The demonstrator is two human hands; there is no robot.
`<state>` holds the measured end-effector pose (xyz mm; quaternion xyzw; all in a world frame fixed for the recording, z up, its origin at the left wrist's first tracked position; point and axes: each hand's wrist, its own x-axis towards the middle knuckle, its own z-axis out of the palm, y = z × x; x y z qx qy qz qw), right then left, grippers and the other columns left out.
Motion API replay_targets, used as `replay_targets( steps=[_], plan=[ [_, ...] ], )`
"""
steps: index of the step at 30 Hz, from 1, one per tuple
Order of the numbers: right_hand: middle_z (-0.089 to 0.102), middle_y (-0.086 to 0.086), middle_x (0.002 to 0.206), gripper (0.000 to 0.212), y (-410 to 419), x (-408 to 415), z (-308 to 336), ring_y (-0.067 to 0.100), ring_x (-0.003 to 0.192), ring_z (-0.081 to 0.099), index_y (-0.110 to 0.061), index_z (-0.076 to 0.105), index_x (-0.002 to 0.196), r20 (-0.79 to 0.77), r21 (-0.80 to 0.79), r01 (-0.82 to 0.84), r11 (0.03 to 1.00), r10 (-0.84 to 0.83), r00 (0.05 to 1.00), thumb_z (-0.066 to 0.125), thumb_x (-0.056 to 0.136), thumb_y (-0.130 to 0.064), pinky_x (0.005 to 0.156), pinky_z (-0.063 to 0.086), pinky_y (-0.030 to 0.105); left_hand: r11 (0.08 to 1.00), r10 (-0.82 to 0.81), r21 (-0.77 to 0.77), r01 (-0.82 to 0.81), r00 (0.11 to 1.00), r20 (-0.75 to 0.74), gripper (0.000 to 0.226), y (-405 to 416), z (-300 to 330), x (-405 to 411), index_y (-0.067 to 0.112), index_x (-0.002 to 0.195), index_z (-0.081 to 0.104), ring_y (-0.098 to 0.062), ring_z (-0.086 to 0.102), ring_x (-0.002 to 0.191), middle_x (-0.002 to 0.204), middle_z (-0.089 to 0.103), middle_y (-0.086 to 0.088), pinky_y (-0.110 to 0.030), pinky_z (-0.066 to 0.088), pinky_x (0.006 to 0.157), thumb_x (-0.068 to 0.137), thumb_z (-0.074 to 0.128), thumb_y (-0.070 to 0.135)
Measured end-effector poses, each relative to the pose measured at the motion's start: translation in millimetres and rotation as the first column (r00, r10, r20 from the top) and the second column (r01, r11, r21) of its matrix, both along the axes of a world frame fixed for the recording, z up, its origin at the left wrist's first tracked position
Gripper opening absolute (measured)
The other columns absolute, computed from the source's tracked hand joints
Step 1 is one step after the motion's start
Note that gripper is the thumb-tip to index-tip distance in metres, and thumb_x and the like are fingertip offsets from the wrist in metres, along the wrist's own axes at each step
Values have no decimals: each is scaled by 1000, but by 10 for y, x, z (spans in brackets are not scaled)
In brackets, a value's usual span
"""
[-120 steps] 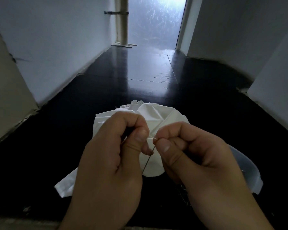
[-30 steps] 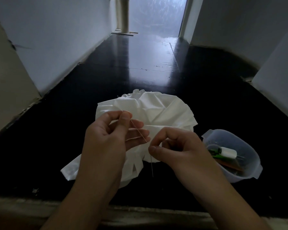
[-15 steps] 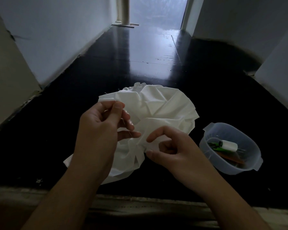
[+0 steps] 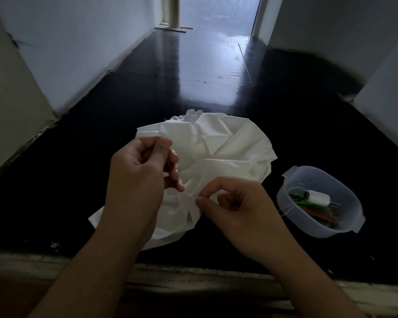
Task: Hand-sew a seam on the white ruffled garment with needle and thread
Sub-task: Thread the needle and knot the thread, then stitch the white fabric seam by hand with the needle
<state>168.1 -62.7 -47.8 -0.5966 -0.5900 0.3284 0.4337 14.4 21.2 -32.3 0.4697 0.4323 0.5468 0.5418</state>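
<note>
The white ruffled garment (image 4: 228, 143) lies crumpled on the black floor in front of me. My left hand (image 4: 138, 175) is raised over its left side, thumb and forefinger pinched together; a thin needle (image 4: 169, 160) seems to run down from them, too faint to be sure. My right hand (image 4: 237, 210) is lower and to the right. Its thumb and forefinger pinch a puckered fold at the garment's near edge. A fine thread hangs just below that pinch.
A clear plastic tub (image 4: 354, 216) stands on the floor to the right of my right hand. It holds a white thread spool (image 4: 317, 198), a green tool (image 4: 296, 199) and other small items. White walls run along both sides, and a pale ledge (image 4: 193, 278) crosses below my forearms.
My hands have moved apart and away from my face, left up, right down to the garment's near edge. The tub came into view on the right as the camera tilted down.
</note>
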Motion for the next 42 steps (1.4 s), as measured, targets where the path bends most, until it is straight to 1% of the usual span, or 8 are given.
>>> replay_targets(
  steps=[10,14,18,21,29,37,40,42],
  plan=[
    [42,-11,48,17,-9,117,-143,4,47,39,-23,72,73,143,-91,-26,996,38,989,78,89,-22,53,34,16,976,197,127,-179,970,-143,13,172,33,-219,20,94,69,-5,53,55,72,68,4,-24,48,51,105,62,22],
    [50,-8,54,16,-21,234,-163,3,51,43,-25,72,75,213,-183,-47,982,86,973,77,90,-26,55,38,19,933,317,276,-230,889,-330,10,272,14,-359,26,95,66,-10,63,66,80,72,3,-36,56,67,104,61,28],
    [55,-12,56,15,-27,358,-138,3,53,49,-28,72,77,338,-285,-62,957,161,927,75,91,-31,56,40,18,899,403,355,-256,799,-447,11,317,22,-451,22,100,64,-3,63,64,80,70,7,-21,50,60,105,59,31],
    [59,-9,61,15,-34,428,-110,3,58,54,-28,73,78,401,-355,-58,933,208,892,74,92,-33,58,43,18,892,425,360,-273,779,-461,14,322,36,-482,21,103,64,-4,64,68,80,69,9,-30,53,71,105,57,34],
    [59,-9,62,21,-34,531,-24,1,51,52,-33,64,117,304,-438,-66,897,216,928,71,97,-29,51,40,18,931,311,293,-217,893,-325,14,243,75,-318,34,89,65,-5,59,61,78,72,8,-36,51,64,102,61,33],
    [65,-10,82,13,-50,618,30,3,71,61,-33,70,96,468,-351,89,932,93,879,63,99,-22,62,46,20,963,161,245,-108,965,-209,13,108,199,-170,30,91,70,-8,55,58,74,70,2,-28,46,55,103,64,29],
    [70,-9,84,17,-49,588,80,6,77,66,-29,73,86,387,-300,51,952,73,919,64,97,-19,72,57,31,977,46,213,5,972,-230,12,-20,238,-23,20,93,71,-10,54,55,73,73,0,-25,46,49,103,65,24],
    [68,-10,77,18,-48,551,128,10,68,63,-27,72,87,217,-284,9,959,55,975,63,97,-14,63,54,34,973,-52,203,111,959,-277,12,-113,221,100,16,93,69,-13,52,51,73,75,0,-25,43,46,102,63,20]
  ],
)
